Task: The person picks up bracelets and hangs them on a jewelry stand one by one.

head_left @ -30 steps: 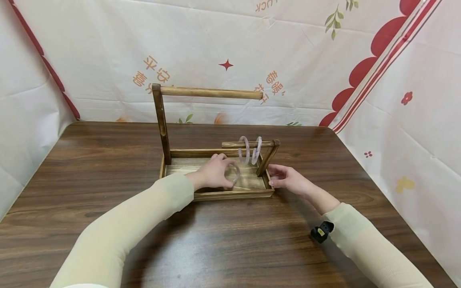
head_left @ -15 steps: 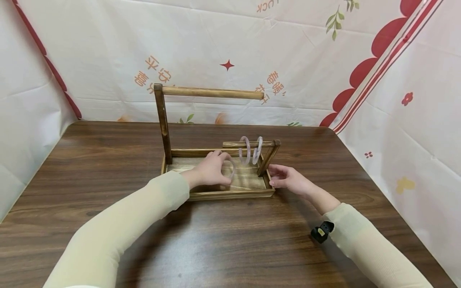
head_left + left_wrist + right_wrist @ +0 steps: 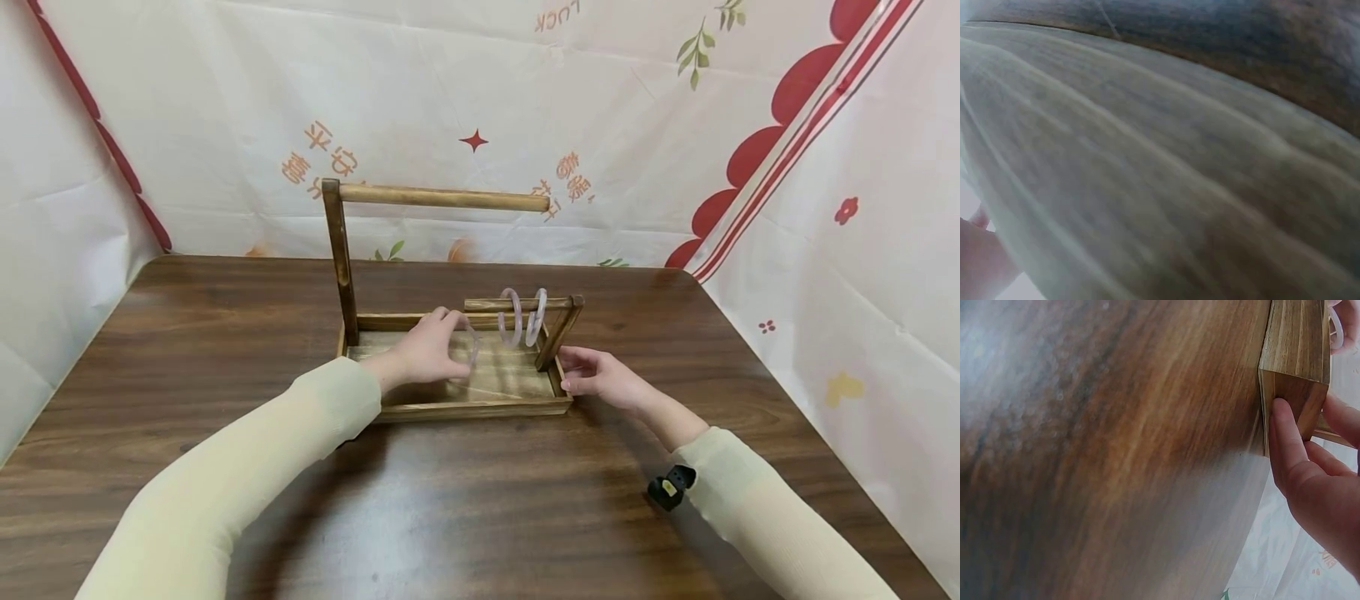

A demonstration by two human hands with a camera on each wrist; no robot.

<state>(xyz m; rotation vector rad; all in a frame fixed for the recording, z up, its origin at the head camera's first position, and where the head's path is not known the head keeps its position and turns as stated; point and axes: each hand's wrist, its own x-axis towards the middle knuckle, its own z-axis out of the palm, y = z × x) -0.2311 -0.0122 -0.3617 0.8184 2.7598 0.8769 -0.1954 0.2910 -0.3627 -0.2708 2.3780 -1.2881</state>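
Note:
A small wooden stand [image 3: 480, 409] with a shallow tray base sits on the table. My left hand [image 3: 420, 350] is over the tray, pinching a pale translucent bangle [image 3: 475, 348] between thumb and fingers. Two similar bangles, a pinkish one [image 3: 511, 318] and a whiter one [image 3: 536, 317], hang on the stand's low bar [image 3: 480, 306]. At the tray's right end, my right hand [image 3: 603, 379] rests its fingers against the outer wall, seen closely in the right wrist view. Sleeve cloth [image 3: 1116, 162] fills most of the left wrist view.
A tall post [image 3: 339, 258] rises at the stand's left end and carries a high bar [image 3: 442, 197] running right. Dark wood table [image 3: 480, 500] surrounds the stand. A printed white cloth [image 3: 420, 83] hangs behind and at both sides.
My left hand has moved left with the bangle, away from the low bar's free end. My right hand stays at the tray's right end; the two hanging bangles look unmoved.

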